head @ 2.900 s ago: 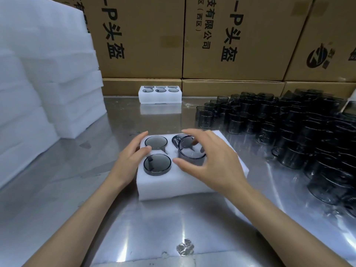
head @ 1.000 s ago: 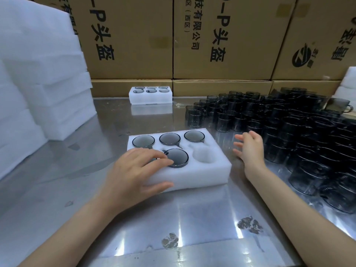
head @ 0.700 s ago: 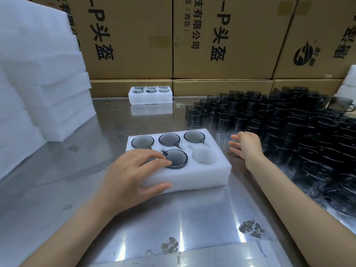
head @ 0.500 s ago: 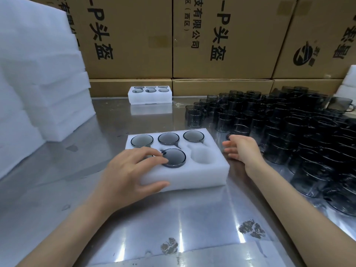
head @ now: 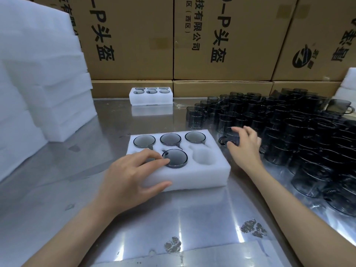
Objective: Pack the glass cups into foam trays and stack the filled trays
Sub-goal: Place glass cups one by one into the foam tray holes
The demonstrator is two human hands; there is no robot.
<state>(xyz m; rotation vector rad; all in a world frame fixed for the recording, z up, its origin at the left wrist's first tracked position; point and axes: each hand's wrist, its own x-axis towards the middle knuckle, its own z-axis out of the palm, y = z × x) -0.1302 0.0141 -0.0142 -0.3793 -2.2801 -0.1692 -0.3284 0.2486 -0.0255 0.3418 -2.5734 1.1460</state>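
Observation:
A white foam tray [head: 192, 176] lies on the steel table in front of me. Dark glass cups sit in its three back pockets and in the front middle pocket [head: 175, 158]. The front right pocket [head: 204, 157] is empty, and my left hand hides the front left one. My left hand [head: 131, 176] holds the tray's front left corner, fingers on top and thumb against the front wall. Just right of the tray, my right hand [head: 244, 145] curls its fingers round a loose glass cup [head: 229, 137] at the near edge of the cup pile.
Several loose dark cups [head: 289, 132] crowd the table's right side. A filled foam tray [head: 151, 96] stands at the back by the cardboard boxes [head: 221, 35]. Stacked white foam trays [head: 48, 83] rise on the left, and more foam [head: 348, 83] shows at far right.
My right hand went from open beside the tray to closing its fingers round a cup at the pile's edge. My left hand has stayed on the tray's corner.

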